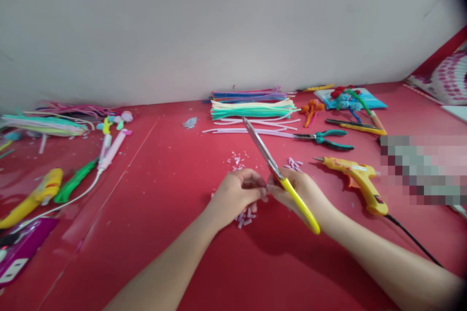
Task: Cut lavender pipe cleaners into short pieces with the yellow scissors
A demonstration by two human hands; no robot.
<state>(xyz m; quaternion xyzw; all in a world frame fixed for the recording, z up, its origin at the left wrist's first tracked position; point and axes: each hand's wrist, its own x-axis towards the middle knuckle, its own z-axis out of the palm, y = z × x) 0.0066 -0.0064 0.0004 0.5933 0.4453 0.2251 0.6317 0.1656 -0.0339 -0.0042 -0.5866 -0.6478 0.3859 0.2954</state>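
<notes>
Yellow-handled scissors [299,205] lie in my right hand [297,189], which is closed around them, with their blades pointing up and left. My left hand [235,194] has its fingers curled into a pinch, and its fingertips meet those of my right hand. Whatever small piece is between the fingertips is too small to make out. Short pale purple pieces [245,218] lie beside and partly under my left hand. Tiny pale scraps [237,160] are scattered beyond it. More purple pieces [294,164] sit just behind my right hand.
Bundled pipe cleaners [251,109] lie near the wall, with green-handled pliers [328,139] to their right. A yellow glue gun [355,177] with a black cord rests on the right. At the left are a pink hot tool [114,149], another yellow glue gun [40,192] and a purple power strip [25,250].
</notes>
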